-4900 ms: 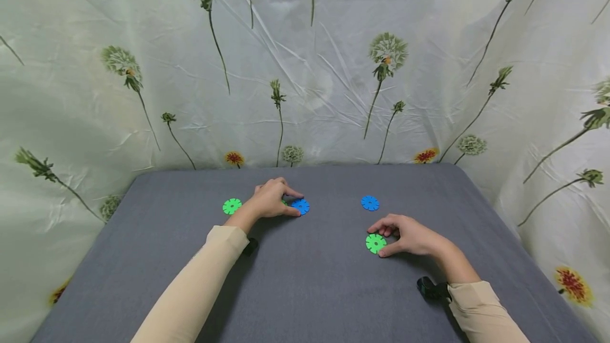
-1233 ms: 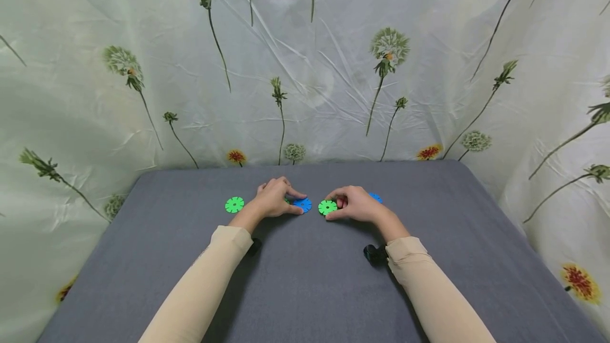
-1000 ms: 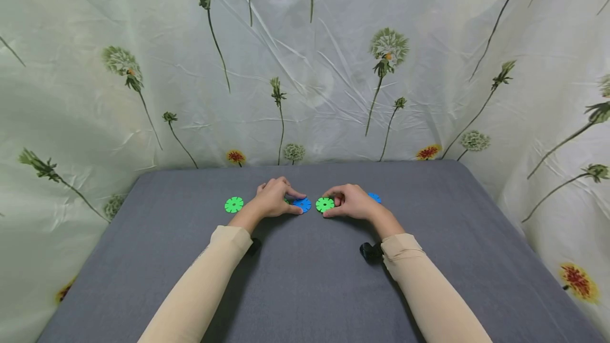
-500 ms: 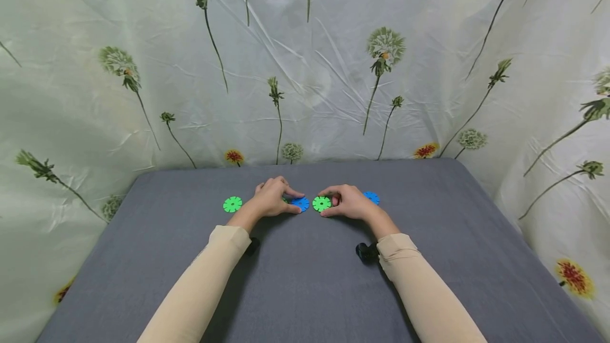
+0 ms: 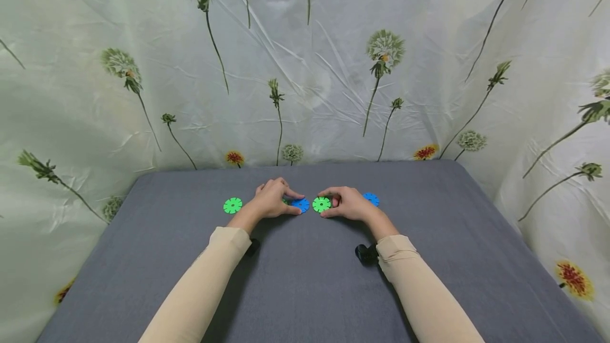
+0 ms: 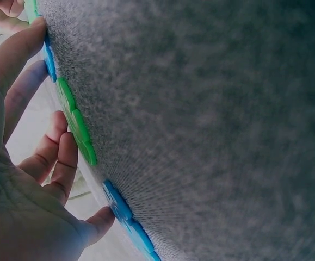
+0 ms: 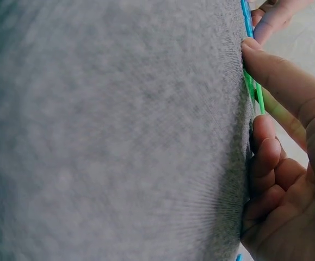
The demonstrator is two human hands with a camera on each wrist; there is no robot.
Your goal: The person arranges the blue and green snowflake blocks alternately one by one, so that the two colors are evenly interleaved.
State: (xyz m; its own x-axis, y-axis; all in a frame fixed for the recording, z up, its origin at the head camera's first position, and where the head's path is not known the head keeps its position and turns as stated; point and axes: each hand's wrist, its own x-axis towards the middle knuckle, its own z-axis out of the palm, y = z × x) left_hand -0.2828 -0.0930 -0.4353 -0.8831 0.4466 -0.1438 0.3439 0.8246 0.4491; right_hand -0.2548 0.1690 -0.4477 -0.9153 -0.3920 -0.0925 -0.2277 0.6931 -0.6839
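Note:
My left hand (image 5: 272, 198) holds a flat, notched blue plastic disc (image 5: 301, 205) between thumb and index finger, on the table. Just right of it, a notched green disc (image 5: 321, 204) is pinched at its edges by my right hand (image 5: 349, 204); a narrow gap parts the two discs. Under my left hand the left wrist view shows another green disc (image 6: 75, 119) and a second blue disc (image 6: 129, 220), which the little finger touches. In the head view my hand mostly covers these two. Two green edges show in the right wrist view; whether they are separate discs I cannot tell.
A loose green disc (image 5: 232, 205) lies left of my left hand. Another blue disc (image 5: 371, 199), partly covered by my right hand, lies beyond it. The grey cloth-covered table (image 5: 305, 279) ends at a dandelion-print curtain (image 5: 324, 94).
My right hand has brought the green disc from the right front of the table leftward and back, beside the blue disc. Over the last half second it barely moves. My left hand keeps its place.

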